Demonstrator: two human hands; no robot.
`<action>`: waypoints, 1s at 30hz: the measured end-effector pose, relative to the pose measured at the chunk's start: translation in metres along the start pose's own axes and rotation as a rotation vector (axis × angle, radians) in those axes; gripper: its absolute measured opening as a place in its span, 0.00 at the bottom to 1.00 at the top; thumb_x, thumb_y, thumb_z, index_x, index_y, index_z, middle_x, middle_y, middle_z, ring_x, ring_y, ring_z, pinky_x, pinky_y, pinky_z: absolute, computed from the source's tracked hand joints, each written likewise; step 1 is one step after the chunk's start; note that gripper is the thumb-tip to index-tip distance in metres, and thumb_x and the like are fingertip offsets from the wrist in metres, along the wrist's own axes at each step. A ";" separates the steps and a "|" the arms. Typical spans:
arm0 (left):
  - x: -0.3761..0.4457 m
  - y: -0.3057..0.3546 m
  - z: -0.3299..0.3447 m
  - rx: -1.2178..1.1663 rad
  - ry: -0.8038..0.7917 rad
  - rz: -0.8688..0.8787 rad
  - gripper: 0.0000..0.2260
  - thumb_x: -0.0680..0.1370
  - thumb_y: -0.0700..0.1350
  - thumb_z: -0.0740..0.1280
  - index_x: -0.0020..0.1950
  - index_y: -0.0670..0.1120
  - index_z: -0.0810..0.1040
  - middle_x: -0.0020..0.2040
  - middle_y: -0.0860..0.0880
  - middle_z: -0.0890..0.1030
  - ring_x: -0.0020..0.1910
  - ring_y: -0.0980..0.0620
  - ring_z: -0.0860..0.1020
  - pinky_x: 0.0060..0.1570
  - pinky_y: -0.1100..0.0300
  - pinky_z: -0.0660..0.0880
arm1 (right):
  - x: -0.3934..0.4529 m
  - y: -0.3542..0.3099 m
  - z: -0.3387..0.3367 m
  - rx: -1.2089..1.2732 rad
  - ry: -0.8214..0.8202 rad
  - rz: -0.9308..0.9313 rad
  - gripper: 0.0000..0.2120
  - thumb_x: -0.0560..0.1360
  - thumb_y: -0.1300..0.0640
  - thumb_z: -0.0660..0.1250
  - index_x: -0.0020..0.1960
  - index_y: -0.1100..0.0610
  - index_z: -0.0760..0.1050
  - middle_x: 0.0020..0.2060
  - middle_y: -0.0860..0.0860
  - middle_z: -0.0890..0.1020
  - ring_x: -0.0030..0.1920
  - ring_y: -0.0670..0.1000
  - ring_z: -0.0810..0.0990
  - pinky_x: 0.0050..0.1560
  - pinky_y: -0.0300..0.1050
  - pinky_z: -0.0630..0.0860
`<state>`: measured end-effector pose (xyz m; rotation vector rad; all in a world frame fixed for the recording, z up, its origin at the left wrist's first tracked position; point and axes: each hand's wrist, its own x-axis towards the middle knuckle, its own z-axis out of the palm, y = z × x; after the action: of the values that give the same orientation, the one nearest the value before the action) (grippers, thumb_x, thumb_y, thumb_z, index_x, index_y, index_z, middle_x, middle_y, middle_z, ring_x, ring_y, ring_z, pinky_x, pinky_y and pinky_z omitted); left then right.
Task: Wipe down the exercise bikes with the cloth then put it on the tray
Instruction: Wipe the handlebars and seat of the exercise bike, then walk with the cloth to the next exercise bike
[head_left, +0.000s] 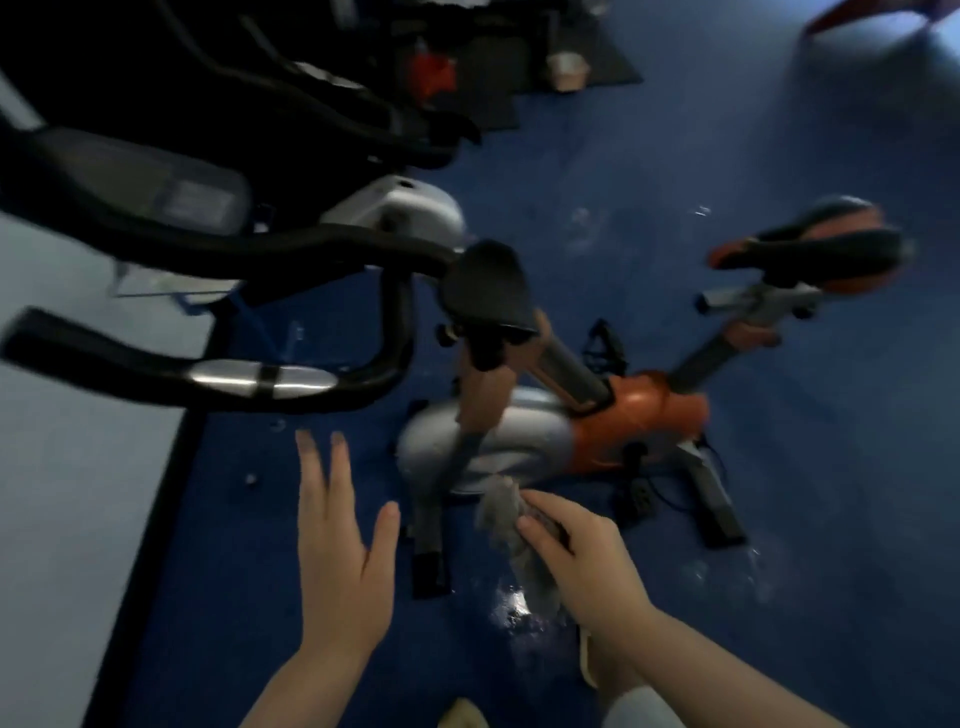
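The right hand (576, 556) pinches a bunched grey cloth (511, 525) between thumb and fingers, low beside the orange-and-silver bike (524, 431) on the blue floor (779, 597). The left hand (337, 551) hovers with its grip spread, holding nothing. The cloth looks light, soft and limp, so a fistful at its middle should keep the ends from trailing. No tray is visible.

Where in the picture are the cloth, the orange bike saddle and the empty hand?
cloth (501, 512): head view, on the bunched grey fabric above the fingers.
saddle (810, 247): head view, on its black top.
left hand (340, 561): head view, on its back, fingers spread.
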<state>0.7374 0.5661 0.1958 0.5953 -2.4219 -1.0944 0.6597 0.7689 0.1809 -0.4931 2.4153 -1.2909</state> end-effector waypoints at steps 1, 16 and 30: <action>-0.004 -0.004 0.016 0.012 -0.113 -0.072 0.34 0.80 0.48 0.62 0.77 0.62 0.43 0.76 0.65 0.33 0.76 0.64 0.39 0.73 0.57 0.50 | -0.011 0.015 -0.010 -0.027 0.036 0.073 0.09 0.78 0.49 0.64 0.56 0.39 0.76 0.46 0.39 0.83 0.47 0.39 0.80 0.50 0.49 0.79; -0.067 0.155 0.317 0.503 -1.214 0.279 0.18 0.80 0.51 0.57 0.70 0.54 0.70 0.69 0.53 0.74 0.67 0.52 0.71 0.74 0.53 0.51 | -0.139 0.201 -0.207 -0.522 0.164 0.538 0.09 0.80 0.48 0.57 0.54 0.49 0.74 0.51 0.46 0.79 0.47 0.49 0.78 0.40 0.44 0.71; -0.049 0.271 0.492 0.539 -1.300 0.265 0.18 0.79 0.51 0.62 0.69 0.51 0.72 0.69 0.49 0.73 0.66 0.48 0.72 0.65 0.51 0.70 | -0.144 0.327 -0.380 -0.360 0.322 0.843 0.08 0.79 0.47 0.58 0.49 0.48 0.74 0.42 0.46 0.80 0.40 0.48 0.77 0.36 0.45 0.74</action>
<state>0.4610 1.0482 0.0981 -0.5324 -3.7792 -0.7689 0.5647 1.2788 0.1243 0.6537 2.6340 -0.5955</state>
